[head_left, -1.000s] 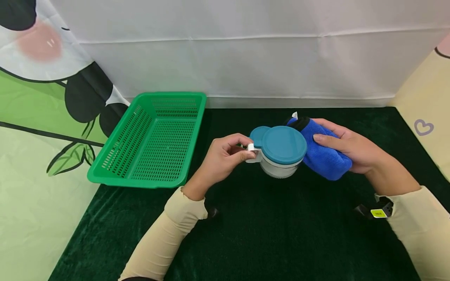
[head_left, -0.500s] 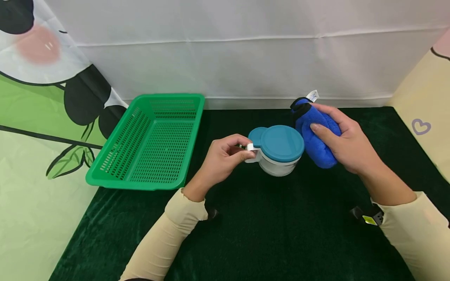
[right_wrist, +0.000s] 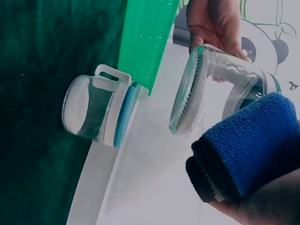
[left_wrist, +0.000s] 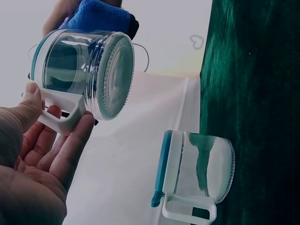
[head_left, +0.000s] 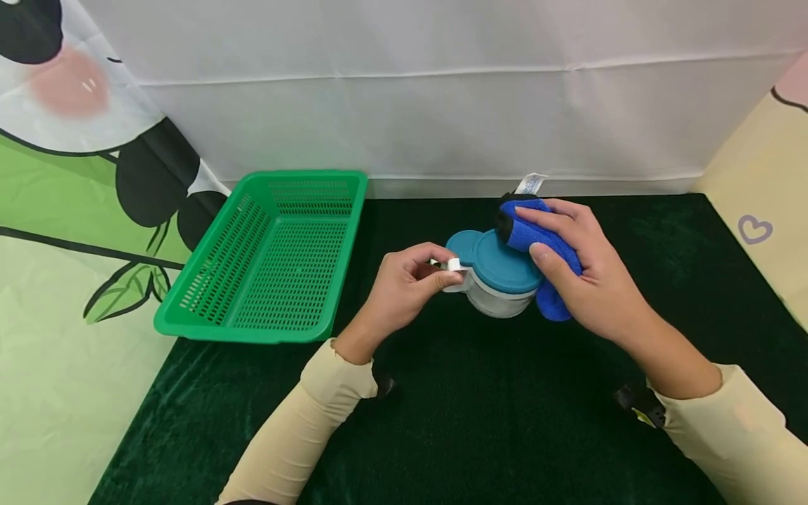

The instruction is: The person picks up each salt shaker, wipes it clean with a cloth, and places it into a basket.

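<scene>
My left hand (head_left: 407, 284) pinches the white handle of a clear glass jar (head_left: 501, 303) with a teal lid (head_left: 492, 256), held raised above the table. My right hand (head_left: 600, 287) grips a folded blue cloth (head_left: 536, 231) with a black edge and a white tag. That cloth lies against the right side of the lid and jar. A second glass jar (left_wrist: 213, 164), with a similar handle and lid and something white inside, stands on the table in both wrist views. The raised jar hides it in the head view.
A green slotted basket (head_left: 165, 315) sits to the left on the dark green tablecloth (head_left: 480, 421). White fabric (head_left: 404, 126) hangs behind the table, and printed sheets stand at both sides.
The right hand first raised and turned the cloth beside the jar, then moved it left onto the lid's right edge. The left hand and its jar have stayed nearly still.
</scene>
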`<state>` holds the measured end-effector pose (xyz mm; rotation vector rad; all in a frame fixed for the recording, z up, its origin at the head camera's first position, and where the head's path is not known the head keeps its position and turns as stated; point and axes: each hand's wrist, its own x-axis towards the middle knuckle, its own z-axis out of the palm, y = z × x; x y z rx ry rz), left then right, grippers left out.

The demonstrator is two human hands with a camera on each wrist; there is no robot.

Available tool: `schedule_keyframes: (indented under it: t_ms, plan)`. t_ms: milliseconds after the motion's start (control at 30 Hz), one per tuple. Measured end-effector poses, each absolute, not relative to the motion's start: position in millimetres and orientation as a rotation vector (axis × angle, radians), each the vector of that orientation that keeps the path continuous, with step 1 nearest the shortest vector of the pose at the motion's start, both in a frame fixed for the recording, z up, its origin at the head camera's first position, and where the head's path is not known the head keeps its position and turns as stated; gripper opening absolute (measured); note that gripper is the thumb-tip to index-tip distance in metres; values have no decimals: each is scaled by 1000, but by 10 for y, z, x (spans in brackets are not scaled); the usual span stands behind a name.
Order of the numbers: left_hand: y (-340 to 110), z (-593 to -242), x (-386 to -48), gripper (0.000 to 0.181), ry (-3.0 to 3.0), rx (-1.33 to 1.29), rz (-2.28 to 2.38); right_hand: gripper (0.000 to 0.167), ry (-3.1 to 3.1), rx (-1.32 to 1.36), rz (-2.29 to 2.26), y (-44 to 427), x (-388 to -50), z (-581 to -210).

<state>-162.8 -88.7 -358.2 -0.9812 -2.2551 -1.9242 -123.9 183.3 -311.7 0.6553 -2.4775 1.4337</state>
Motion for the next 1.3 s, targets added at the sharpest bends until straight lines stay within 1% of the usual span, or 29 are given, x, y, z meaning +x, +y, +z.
schedule_keyframes:
  t_ms: [233,433,533,633,800,1033,1167,1300]
  plan:
    - [-880,-3630,-1625,12,-2297,-966,-1917,43,-2446,676,1156,1768,-1188,-3179]
    - [-884,-3632,-1629,12,-2306,-937,-1882,52,-2410,799,774,1731,-1124,-3148]
    - [-890,-3627,-1634,12,-2307,-919,-1868,55,-2397,861,656,1738,-1107,-3122]
    - [-890,-3626,-1632,11,-2313,-918,-1868,53,-2474,836,675,1784,-1141,-3066]
    - [-877,-3643,-1626,10,-2336,-902,-1851,47,-2692,700,740,1854,-1223,-2938]
    - [-907,-3625,-1651,12,-2300,-843,-1830,52,-2609,778,762,1832,-1180,-2979]
    - [-908,-3632,-1656,12,-2282,-859,-1842,48,-2621,736,851,1955,-1268,-2989]
    - [-870,-3660,-1646,11,-2288,-893,-1872,43,-2701,713,831,1978,-1367,-2929]
